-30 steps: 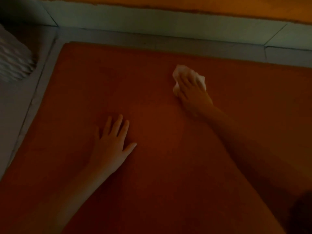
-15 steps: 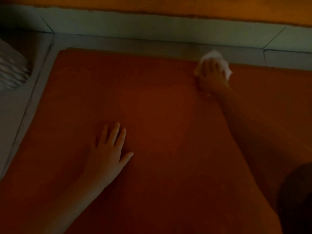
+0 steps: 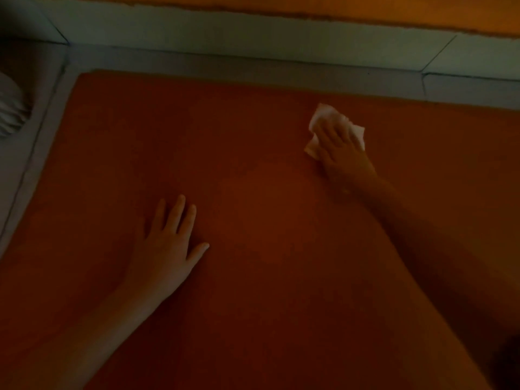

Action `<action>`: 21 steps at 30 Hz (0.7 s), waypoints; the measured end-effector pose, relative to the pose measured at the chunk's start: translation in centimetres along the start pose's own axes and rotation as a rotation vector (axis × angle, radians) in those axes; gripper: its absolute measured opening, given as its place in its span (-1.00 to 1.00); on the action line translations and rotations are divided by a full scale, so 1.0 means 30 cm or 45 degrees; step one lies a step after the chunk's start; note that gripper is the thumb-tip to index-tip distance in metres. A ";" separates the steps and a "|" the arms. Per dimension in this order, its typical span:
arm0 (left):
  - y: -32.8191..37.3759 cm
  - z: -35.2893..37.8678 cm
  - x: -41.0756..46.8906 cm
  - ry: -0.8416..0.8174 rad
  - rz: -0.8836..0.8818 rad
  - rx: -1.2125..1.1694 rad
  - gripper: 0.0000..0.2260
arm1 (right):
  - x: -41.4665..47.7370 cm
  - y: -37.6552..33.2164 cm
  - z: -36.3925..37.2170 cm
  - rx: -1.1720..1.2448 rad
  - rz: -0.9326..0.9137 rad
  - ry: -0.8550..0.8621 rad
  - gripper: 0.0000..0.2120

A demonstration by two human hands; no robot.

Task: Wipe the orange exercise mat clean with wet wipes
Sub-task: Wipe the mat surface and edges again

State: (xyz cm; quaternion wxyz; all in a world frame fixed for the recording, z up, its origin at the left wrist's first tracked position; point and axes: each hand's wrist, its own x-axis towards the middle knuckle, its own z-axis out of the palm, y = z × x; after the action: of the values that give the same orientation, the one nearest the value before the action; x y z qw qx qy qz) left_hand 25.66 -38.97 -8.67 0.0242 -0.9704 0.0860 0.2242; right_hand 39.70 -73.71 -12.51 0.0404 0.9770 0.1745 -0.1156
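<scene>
One mat [image 3: 253,277]; one wipe [image 3: 323,116]; two hands [image 3: 166,249]

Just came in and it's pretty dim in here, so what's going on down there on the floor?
A person is wiping an orange exercise mat that lies on a tiled floor. The right hand presses a white wet wipe flat against the mat near its far edge. The left hand rests open, palm down on the mat, bracing. Something pale and ridged sits off the mat at the left; I can't tell what it is.

2 bare forearms, no sleeves in view, left hand [image 3: 166,249], right hand [image 3: 344,156], slim fingers, short nails
</scene>
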 end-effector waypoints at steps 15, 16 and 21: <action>0.030 -0.016 -0.024 -0.031 -0.069 -0.058 -0.21 | -0.216 -0.142 0.060 0.087 -0.208 0.110 -0.45; 0.030 -0.014 -0.026 -0.034 -0.069 -0.057 -0.21 | -0.200 -0.168 0.056 0.081 -0.088 0.079 -0.43; 0.032 -0.006 -0.037 -0.013 -0.083 -0.101 -0.32 | -0.263 -0.385 0.052 0.276 0.131 0.065 -0.41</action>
State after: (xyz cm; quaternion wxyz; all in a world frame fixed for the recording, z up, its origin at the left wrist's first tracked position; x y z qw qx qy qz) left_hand 24.59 -39.76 -8.04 -0.0066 -0.9718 0.0454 0.2314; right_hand 28.13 -65.70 -12.59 -0.0643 0.9860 0.1114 -0.1065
